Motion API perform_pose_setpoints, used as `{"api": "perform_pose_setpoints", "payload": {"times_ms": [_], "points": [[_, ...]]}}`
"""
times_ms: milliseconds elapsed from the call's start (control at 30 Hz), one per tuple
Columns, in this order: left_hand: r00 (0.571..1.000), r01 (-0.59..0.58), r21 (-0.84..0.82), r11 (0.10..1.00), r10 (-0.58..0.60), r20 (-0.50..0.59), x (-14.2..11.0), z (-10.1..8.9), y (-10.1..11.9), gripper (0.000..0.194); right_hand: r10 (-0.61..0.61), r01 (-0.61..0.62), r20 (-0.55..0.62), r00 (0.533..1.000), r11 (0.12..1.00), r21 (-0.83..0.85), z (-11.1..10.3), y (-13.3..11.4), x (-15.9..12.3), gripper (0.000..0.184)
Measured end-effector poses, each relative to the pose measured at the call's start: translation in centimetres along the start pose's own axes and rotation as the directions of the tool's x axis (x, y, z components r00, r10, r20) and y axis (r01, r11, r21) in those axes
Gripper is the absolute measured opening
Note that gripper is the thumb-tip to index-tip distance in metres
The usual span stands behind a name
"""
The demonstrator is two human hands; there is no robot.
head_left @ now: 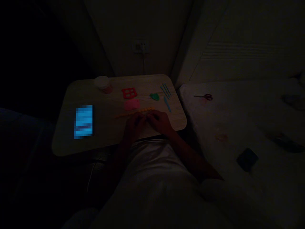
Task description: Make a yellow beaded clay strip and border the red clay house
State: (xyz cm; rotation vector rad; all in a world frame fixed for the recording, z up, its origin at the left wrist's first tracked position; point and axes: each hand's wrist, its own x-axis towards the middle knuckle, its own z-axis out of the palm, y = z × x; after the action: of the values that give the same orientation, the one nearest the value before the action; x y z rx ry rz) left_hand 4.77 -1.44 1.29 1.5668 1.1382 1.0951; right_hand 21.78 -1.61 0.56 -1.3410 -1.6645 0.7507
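Note:
In dim light, my left hand (134,123) and my right hand (160,121) meet fingertip to fingertip at the table's near side. Both have curled, closed fingers; whatever they pinch is too dark and small to make out. Just beyond the fingers lies a long, thin orange strip (126,115), bumpy toward its right end. Farther back are a flat pink piece (132,104) and a red window-shaped frame (129,89) with four openings. To the right sit a green lump (154,96), a blue knife-shaped tool (167,104) and several thin blue sticks (166,91).
A white tub (102,83) stands at the back left of the small table (107,133). A lit, blurred-out screen (84,121) lies at the left. Scissors (202,96) and a dark square object (247,159) rest on the pale surface at right. A plugged-in socket (140,46) is on the wall.

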Motion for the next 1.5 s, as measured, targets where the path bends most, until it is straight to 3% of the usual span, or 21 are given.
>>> {"api": "perform_pose_setpoints", "payload": {"times_ms": [1167,1500], "points": [[0.998,-0.060,0.015,0.998,0.061,-0.011,0.05,-0.02,-0.23,0.016,-0.016,0.016,-0.004,1.000,1.000,-0.017,-0.01,-0.01,0.02,0.027],[0.999,-0.031,0.020,0.999,0.031,-0.008,-0.01,-0.05,-0.13,0.015,0.009,-0.009,0.003,1.000,1.000,-0.023,-0.08,-0.13,-0.04,0.028]]}}
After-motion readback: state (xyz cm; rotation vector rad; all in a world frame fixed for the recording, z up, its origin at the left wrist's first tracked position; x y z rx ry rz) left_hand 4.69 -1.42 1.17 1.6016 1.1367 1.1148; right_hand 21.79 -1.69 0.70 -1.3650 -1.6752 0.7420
